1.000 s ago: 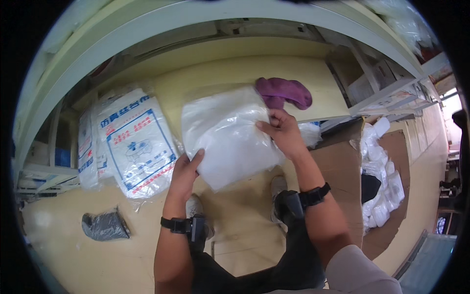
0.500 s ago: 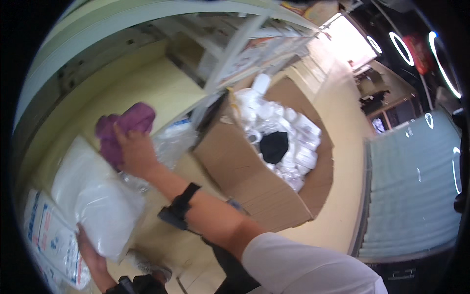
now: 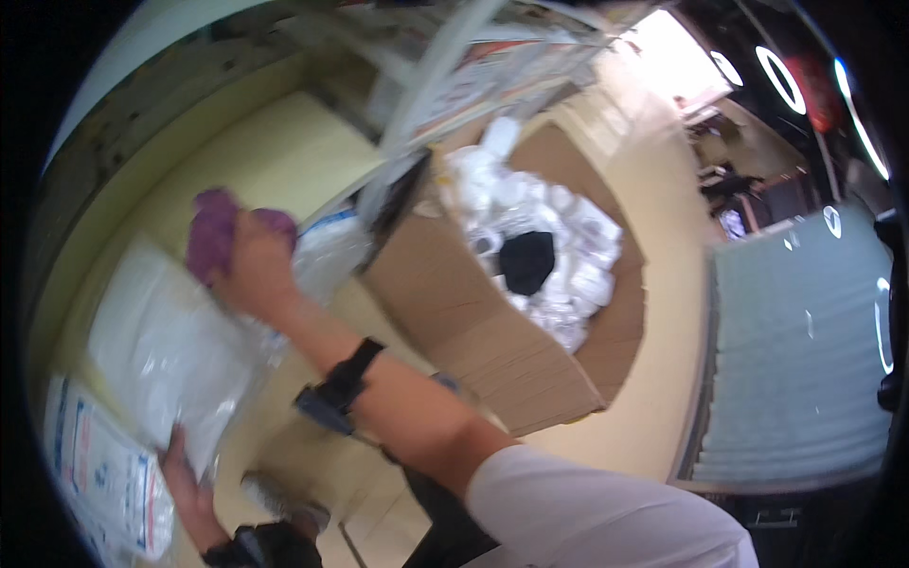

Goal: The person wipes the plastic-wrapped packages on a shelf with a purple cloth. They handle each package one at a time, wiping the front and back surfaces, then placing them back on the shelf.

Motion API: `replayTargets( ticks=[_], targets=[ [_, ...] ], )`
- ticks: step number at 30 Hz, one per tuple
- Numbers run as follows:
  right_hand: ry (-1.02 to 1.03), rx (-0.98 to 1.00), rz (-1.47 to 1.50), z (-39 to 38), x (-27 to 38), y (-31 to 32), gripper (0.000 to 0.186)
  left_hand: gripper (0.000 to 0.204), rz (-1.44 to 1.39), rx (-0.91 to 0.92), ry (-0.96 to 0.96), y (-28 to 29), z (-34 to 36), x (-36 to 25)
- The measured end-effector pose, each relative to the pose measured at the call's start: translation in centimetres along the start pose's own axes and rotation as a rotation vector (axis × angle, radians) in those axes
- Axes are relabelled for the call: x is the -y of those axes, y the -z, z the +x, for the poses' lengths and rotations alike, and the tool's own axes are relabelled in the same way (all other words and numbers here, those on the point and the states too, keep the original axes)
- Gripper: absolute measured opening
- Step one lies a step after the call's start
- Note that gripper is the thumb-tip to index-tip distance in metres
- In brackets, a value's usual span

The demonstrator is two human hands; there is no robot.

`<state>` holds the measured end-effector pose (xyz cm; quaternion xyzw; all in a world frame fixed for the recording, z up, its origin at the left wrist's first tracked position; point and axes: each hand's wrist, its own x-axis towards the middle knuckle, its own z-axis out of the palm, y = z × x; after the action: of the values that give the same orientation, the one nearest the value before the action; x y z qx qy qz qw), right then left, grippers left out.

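1. Purple cloth (image 3: 210,237) sits bunched on a pale yellow shelf (image 3: 294,142), the right hand (image 3: 256,270) clamped on it, fingers among its folds.
2. White plastic sheeting (image 3: 166,350) lies just beside the cloth, the left hand (image 3: 187,483) touching its near edge; whether those fingers pinch it or merely rest there cannot be told.
3. Printed packets (image 3: 104,473) in clear wrap lie near the left hand, while a cardboard box (image 3: 473,331) at right holds white bundles (image 3: 592,284) and a black item (image 3: 527,263).
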<state>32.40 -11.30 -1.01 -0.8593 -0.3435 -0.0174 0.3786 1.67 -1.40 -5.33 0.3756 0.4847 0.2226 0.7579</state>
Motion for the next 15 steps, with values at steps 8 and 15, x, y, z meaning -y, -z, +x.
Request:
replayTargets(
  ticks=[8, 15],
  targets=[
    [0.718, 0.231, 0.128, -8.8, 7.1, -3.9, 0.041, 0.040, -0.533, 0.259, 0.103, -5.8, 0.0, 2.7],
    [0.345, -0.015, -0.429, -2.4, -2.4, 1.2, 0.039, 0.039, -0.398, 0.353, 0.026, -5.9, -2.7, -0.2]
  ],
)
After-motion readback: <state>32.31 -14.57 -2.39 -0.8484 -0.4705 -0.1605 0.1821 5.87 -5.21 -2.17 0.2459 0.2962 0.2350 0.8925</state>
